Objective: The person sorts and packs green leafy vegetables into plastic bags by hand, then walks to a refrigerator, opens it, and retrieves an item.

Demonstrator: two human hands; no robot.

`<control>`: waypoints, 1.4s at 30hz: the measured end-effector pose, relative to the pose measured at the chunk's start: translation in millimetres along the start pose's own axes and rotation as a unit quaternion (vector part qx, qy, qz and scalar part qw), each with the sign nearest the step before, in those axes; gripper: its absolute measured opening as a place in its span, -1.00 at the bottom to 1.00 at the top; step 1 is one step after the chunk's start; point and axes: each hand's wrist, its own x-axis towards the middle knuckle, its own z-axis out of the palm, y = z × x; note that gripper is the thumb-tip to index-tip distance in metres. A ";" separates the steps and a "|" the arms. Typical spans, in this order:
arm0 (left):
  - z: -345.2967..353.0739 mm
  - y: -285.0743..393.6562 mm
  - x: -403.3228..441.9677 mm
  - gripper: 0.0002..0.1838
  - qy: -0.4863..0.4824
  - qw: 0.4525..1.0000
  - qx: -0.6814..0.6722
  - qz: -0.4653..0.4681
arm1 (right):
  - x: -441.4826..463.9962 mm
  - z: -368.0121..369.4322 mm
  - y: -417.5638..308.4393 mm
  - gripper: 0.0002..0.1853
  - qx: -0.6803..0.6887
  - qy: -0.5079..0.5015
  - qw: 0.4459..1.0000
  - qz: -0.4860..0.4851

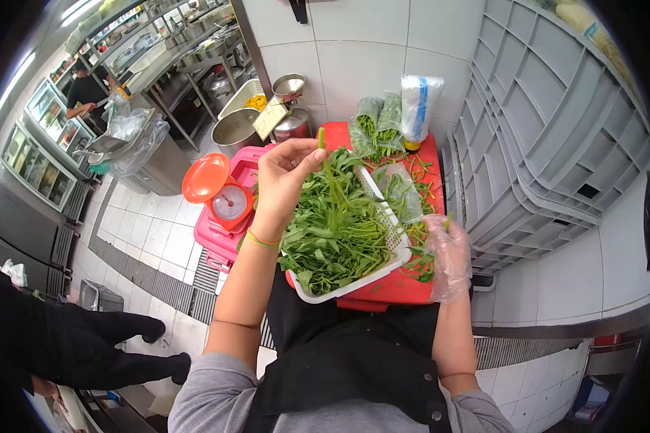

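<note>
Leafy green stems (332, 238) fill a white perforated basket (401, 254) on a red surface (432, 155). Bare, with a yellow band at the wrist, my left hand (289, 173) pinches a green stem (322, 138) above the basket's far left part; its leaves hang over the pile. My right hand (449, 256), in a clear plastic glove, is closed beside the basket's right edge, with a short piece of green stem (448, 219) at its fingertips. Loose stems and a clear plastic bag (401, 191) lie between the basket and the right side.
Bagged greens (377, 123) and a white plastic roll (420, 108) stand at the back. An orange scale (230, 202) sits on a pink container (217, 242) at left. Grey crates (542, 144) rise at right. A person in black (72, 339) is at lower left, another (87, 90) far back.
</note>
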 end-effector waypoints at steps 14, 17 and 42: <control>21.1 -29.8 -51.1 -0.84 0.095 0.989 -0.097 -0.060 | -10.5 110.9 -11.9 -0.79 -0.116 -0.134 0.983 -0.049; 22.4 -28.2 -55.5 -0.85 0.112 0.985 -0.118 -0.049 | -14.6 115.8 -7.2 -0.79 -0.162 -0.109 0.976 -0.093; 52.7 -46.0 -109.1 -0.83 0.139 0.982 -0.018 0.124 | 50.3 43.0 28.4 -0.90 0.253 0.017 0.963 0.094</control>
